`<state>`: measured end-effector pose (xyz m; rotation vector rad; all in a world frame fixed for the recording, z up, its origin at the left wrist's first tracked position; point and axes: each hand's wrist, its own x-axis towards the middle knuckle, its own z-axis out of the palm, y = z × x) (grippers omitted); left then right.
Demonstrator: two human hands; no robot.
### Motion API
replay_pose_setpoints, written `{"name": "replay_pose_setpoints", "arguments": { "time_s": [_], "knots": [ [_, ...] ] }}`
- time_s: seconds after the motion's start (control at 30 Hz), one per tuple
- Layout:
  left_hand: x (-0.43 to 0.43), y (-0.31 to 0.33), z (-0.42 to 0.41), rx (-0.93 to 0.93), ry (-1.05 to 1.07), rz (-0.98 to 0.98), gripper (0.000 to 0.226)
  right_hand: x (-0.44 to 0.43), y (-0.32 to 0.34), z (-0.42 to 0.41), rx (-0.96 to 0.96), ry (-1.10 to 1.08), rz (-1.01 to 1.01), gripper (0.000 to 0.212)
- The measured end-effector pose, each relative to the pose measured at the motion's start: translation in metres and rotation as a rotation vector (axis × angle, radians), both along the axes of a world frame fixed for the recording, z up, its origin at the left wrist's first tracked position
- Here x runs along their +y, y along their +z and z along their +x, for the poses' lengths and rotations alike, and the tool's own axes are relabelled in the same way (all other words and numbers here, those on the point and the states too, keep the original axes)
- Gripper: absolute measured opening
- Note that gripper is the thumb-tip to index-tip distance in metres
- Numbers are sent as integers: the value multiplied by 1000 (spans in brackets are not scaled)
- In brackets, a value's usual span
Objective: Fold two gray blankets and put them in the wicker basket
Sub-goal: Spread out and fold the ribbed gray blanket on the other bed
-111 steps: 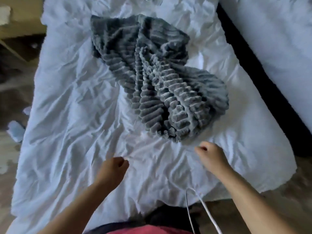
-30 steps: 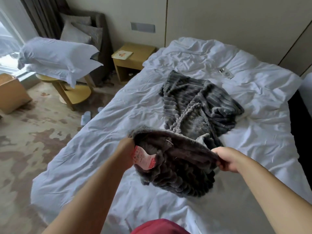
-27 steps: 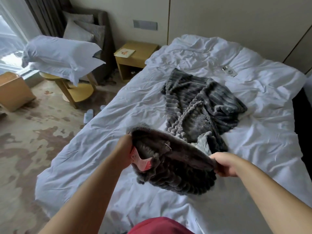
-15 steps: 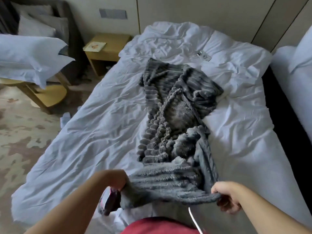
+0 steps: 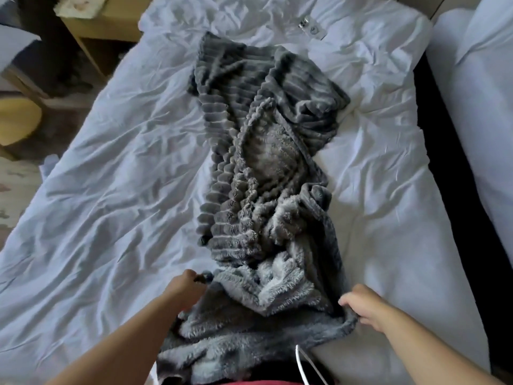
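Down the middle of the bed point(image 5: 111, 218), from 12 o'clock to 6 o'clock, a gray blanket point(image 5: 266, 168) lies in a long rumpled strip on the wrinkled white sheet. Its far part shows ribbed ridges. Its near part is turned over to a paler, fluffy side and bunches at the bed's near edge. The left hand point(image 5: 186, 287), at about 7 o'clock, has its fingers curled and pinches the blanket's near left edge. The right hand point(image 5: 363, 304), at about 5 o'clock, curls its fingers down over the near right edge and grips it. A thin white cable point(image 5: 302, 365) crosses the blanket at 6 o'clock. A small label point(image 5: 312, 27) lies on the sheet at 1 o'clock. A wooden nightstand point(image 5: 105, 26) stands at 11 o'clock, and a second bed point(image 5: 477, 93) runs along at 3 o'clock across a dark gap.
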<state>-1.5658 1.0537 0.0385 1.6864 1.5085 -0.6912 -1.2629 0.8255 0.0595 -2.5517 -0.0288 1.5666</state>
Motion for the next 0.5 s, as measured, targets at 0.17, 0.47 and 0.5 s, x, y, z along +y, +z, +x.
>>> {"name": "replay_pose_setpoints", "arguments": {
  "time_s": [0.17,0.47,0.5],
  "knots": [
    [-7,-45,0,89,-11,133,77,42,-30,23,-222,44,118,48],
    [-1,-18,29,-110,-135,26,24,148,-30,17,-94,9,206,44],
    [8,1,37,-151,-64,5,23,154,-13,10,-29,-22,195,32]
  ]
}}
